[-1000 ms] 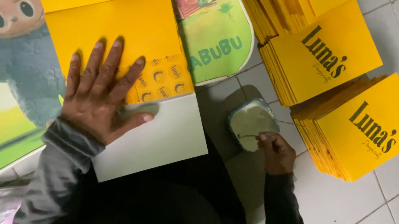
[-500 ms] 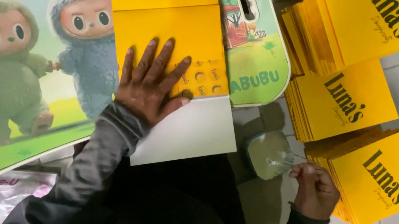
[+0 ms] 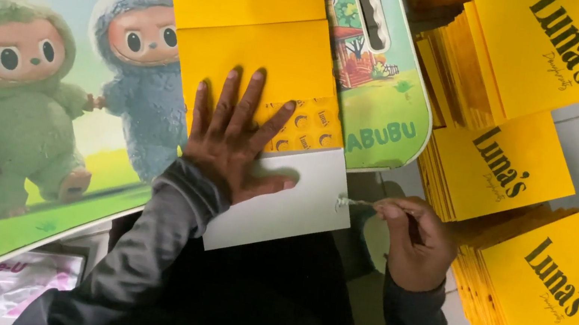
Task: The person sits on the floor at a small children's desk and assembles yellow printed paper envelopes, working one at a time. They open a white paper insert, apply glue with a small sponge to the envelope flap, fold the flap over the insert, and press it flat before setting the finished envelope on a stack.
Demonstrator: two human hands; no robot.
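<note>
My left hand lies flat with fingers spread on a yellow card sheet, pressing it onto a low table with cartoon animal pictures. The sheet's white flap points toward me. My right hand pinches a thin brush, whose bristled tip touches the flap's right edge. A pale green pot sits on the floor just under that hand, mostly hidden.
Stacks of folded yellow card pieces with black lettering stand on the tiled floor at right: far, middle and near. A crumpled plastic bag lies at the bottom left. My dark lap fills the lower centre.
My right hand has risen from the pale pot and brought the brush tip left to the white flap's edge. My left hand stays pressed on the yellow sheet.
</note>
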